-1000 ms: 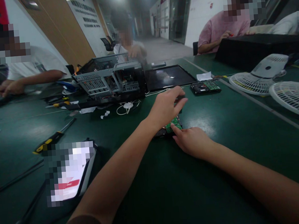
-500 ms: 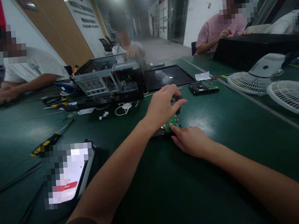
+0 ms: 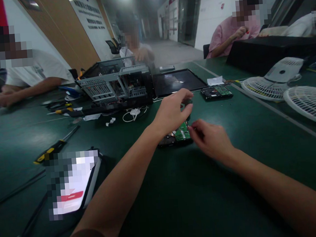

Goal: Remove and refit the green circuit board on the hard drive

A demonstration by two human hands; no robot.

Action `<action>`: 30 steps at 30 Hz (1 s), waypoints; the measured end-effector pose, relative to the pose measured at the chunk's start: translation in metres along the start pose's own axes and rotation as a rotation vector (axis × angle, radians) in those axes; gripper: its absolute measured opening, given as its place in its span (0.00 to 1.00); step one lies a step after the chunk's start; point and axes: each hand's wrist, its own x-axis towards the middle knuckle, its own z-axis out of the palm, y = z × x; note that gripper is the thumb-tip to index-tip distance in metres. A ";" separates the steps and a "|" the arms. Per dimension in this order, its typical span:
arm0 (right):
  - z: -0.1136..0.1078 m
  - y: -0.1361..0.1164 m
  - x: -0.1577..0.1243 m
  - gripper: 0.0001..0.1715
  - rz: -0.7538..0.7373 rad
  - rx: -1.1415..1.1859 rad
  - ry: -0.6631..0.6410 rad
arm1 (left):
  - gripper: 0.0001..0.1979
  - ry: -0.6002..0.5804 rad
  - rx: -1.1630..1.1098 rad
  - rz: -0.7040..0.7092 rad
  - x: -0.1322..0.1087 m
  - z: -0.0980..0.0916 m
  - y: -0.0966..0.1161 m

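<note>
A hard drive [image 3: 183,133] with a green circuit board lies on the table under my hands. Above it, my left hand [image 3: 172,110] is closed around a dark-handled screwdriver [image 3: 188,115], held upright with its thin shaft pointing down at the board's right side. My left hand hides much of the handle and part of the drive. My right hand [image 3: 213,139] is at the drive's right edge. Its thumb and index finger pinch together beside the screwdriver's lower end; whatever is between them is too small to make out.
A second hard drive [image 3: 216,92] lies farther back, near a black panel [image 3: 179,82] and an opened computer case [image 3: 114,87]. On the left are a yellow-black screwdriver [image 3: 52,150] and a lit phone [image 3: 73,187]. White fans [image 3: 265,86] stand right. Several people sit around the table.
My right hand has shifted right, off the circuit board, and its pointing finger has drawn into a pinch beside the shaft. My left hand stays over the drive with the screwdriver.
</note>
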 end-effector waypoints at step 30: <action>-0.003 0.014 0.016 0.48 0.090 0.557 0.060 | 0.30 -0.546 0.340 -0.108 -0.065 -0.027 -0.011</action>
